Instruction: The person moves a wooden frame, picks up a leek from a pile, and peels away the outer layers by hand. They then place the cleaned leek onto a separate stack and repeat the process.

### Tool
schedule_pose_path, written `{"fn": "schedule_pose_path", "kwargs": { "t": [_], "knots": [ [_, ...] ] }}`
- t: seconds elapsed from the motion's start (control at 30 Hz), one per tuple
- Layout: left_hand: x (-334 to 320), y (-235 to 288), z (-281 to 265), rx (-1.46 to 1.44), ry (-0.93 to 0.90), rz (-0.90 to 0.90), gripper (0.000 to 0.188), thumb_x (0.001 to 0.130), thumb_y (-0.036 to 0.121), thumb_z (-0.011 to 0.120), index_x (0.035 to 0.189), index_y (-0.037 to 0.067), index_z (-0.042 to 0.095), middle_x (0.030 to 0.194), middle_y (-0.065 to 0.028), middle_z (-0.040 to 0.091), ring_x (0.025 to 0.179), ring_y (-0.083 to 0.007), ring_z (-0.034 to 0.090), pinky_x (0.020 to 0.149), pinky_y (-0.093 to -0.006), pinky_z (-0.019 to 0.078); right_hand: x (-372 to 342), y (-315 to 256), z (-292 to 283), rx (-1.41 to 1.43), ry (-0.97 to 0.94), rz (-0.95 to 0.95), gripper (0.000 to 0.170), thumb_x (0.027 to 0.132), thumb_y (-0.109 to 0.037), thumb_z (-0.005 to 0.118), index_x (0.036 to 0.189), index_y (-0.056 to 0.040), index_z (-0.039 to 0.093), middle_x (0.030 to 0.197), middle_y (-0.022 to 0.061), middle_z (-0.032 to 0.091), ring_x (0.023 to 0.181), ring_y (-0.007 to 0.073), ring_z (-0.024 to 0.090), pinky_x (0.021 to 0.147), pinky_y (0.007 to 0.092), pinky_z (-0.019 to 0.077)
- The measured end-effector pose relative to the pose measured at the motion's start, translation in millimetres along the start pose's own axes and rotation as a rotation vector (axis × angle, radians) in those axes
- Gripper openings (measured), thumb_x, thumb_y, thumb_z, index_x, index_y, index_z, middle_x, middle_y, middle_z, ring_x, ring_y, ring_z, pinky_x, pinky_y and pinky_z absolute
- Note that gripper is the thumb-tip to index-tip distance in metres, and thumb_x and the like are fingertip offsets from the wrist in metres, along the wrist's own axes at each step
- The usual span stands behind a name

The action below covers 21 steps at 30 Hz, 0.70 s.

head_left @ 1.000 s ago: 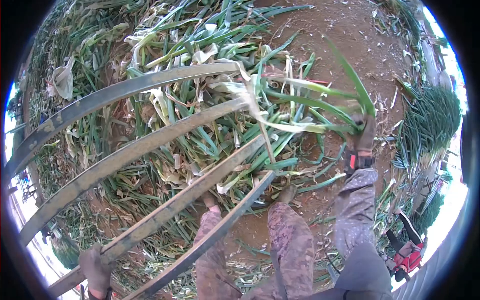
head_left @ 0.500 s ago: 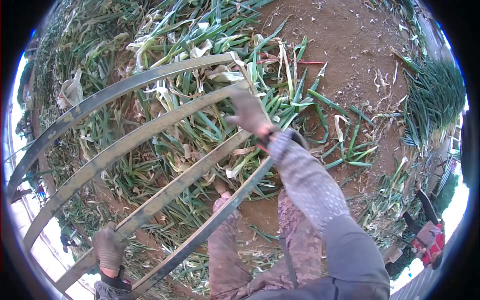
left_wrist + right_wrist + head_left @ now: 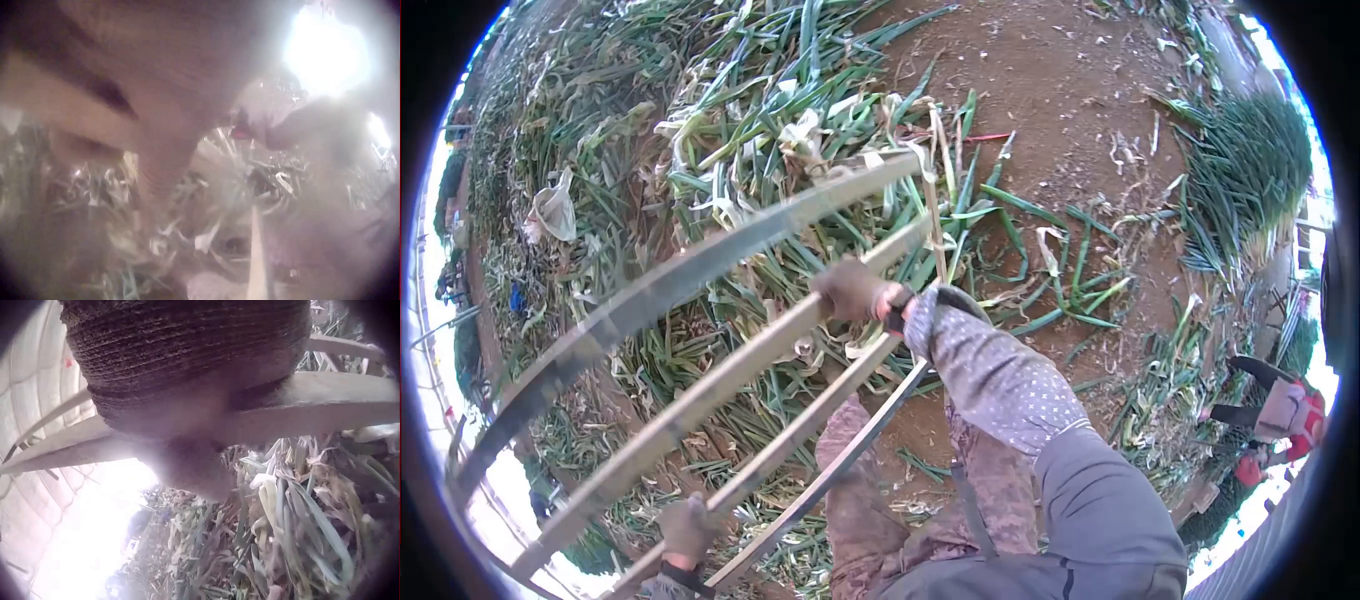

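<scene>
A frame of several long, curved slats (image 3: 790,437), joined by a thin crosspiece at its far end, slants across the head view. My gloved right hand (image 3: 852,290) grips the second slat near that end. In the right wrist view, the ribbed glove (image 3: 187,369) wraps over the slat (image 3: 319,415). At the near end, my gloved left hand (image 3: 685,530) holds the third slat. Its fingers (image 3: 165,156) curl round the pale slat (image 3: 62,100) in the blurred left wrist view. Loose green onion leaves (image 3: 750,210) lie beneath the frame.
Brown soil (image 3: 1050,100) shows at the upper right, with a few cut green onion leaves (image 3: 1085,275) on it. A dense stack of green onions (image 3: 1245,180) stands at the right edge. Another person (image 3: 1285,410) in red crouches at the lower right.
My right hand has let go of green onion leaves on the right, then come left to grip a slat. The frame has tilted and shifted, and my left hand has moved right with it.
</scene>
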State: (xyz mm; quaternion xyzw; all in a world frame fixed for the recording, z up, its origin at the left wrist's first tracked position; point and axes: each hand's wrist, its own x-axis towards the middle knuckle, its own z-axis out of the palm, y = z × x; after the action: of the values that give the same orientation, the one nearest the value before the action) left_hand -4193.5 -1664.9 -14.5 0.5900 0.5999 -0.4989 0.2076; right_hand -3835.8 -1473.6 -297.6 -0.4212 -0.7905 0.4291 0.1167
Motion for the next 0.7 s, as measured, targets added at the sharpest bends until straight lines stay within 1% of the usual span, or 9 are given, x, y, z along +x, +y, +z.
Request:
{"fn": "schedule_pose_path", "kwargs": {
  "t": [0.1,0.13,0.2,0.33,0.4,0.47,0.5,0.63,0.7],
  "knots": [
    [-2,-6,41,0.001,-0.212,0.249,0.032,0.069,0.034,0.076,0.09,0.012,0.067,0.075,-0.0128,0.069,0.074,-0.0325,0.069,0.069,-0.0447,0.0553,-67,-15,-7,0.018,-0.075,-0.052,0.012,0.073,-0.024,0.071,0.078,-0.0133,0.067,0.075,0.0117,0.067,0.075,0.0332,0.067,0.07,0.0429,0.0519],
    [-8,0,44,-0.012,-0.197,0.207,0.031,0.069,0.032,0.075,0.09,0.012,0.067,0.077,-0.0133,0.069,0.076,-0.0334,0.069,0.07,-0.0451,0.0552,-87,-26,-12,0.039,-0.11,-0.058,0.014,0.073,-0.026,0.071,0.077,-0.014,0.066,0.073,0.0123,0.066,0.073,0.0341,0.066,0.068,0.0434,0.0517],
    [-27,15,55,-0.041,-0.172,0.121,0.029,0.069,0.028,0.074,0.091,0.012,0.067,0.08,-0.0142,0.07,0.08,-0.0351,0.069,0.072,-0.046,0.0551,-113,-4,44,-0.034,-0.047,-0.148,0.02,0.071,-0.032,0.073,0.077,-0.0143,0.066,0.071,0.0129,0.066,0.071,0.0359,0.066,0.065,0.0443,0.0514],
    [-40,21,73,0.003,-0.108,0.145,0.021,0.073,0.021,0.069,0.091,0.009,0.067,0.086,-0.0173,0.07,0.086,-0.0377,0.068,0.074,-0.0468,0.0545,-159,-42,27,-0.13,-0.129,0.059,0.017,0.072,-0.026,0.073,0.081,-0.0131,0.066,0.079,0.0125,0.068,0.079,0.0344,0.067,0.076,0.0439,0.0521],
    [-51,20,76,0.002,-0.049,0.18,0.015,0.076,0.019,0.065,0.087,0.009,0.067,0.084,-0.0176,0.069,0.082,-0.038,0.068,0.071,-0.0473,0.0546,-178,-54,15,-0.118,-0.162,0.171,0.017,0.073,-0.02,0.072,0.089,-0.013,0.068,0.081,0.0127,0.069,0.084,0.0339,0.067,0.081,0.0432,0.0508],
    [-71,29,57,0.043,0.022,0.177,0.013,0.078,0.02,0.061,0.084,0.009,0.066,0.08,-0.0171,0.069,0.077,-0.0376,0.068,0.067,-0.0475,0.0546,-212,-68,-15,-0.081,-0.156,0.236,0.02,0.074,-0.018,0.072,0.093,-0.0129,0.069,0.082,0.0128,0.069,0.086,0.034,0.067,0.082,0.0426,0.0504],
    [-83,32,42,0.021,0.094,0.257,0.014,0.077,0.023,0.061,0.081,0.01,0.065,0.075,-0.0152,0.069,0.071,-0.0361,0.068,0.063,-0.0474,0.054,-226,-84,-44,-0.141,-0.114,0.226,0.016,0.07,-0.022,0.074,0.081,-0.0122,0.068,0.076,0.0127,0.068,0.078,0.0344,0.067,0.076,0.0443,0.0518],
    [-104,42,11,0.122,0.254,0.42,0.014,0.072,0.026,0.064,0.078,0.013,0.066,0.069,-0.0127,0.067,0.066,-0.0345,0.067,0.06,-0.0461,0.0529,-301,-126,-128,-0.257,0.008,0.338,0.018,0.069,-0.021,0.074,0.081,-0.0107,0.067,0.076,0.0142,0.066,0.079,0.0374,0.066,0.078,0.045,0.0508],
    [-130,56,-15,0.045,0.326,0.526,0.015,0.072,0.027,0.064,0.078,0.014,0.066,0.067,-0.0125,0.066,0.065,-0.0348,0.066,0.06,-0.0462,0.0528,-353,-164,-183,-0.263,0.022,0.432,0.016,0.072,-0.015,0.071,0.086,-0.0105,0.067,0.08,0.0129,0.067,0.083,0.034,0.067,0.08,0.0433,0.0502]
  ]
}}
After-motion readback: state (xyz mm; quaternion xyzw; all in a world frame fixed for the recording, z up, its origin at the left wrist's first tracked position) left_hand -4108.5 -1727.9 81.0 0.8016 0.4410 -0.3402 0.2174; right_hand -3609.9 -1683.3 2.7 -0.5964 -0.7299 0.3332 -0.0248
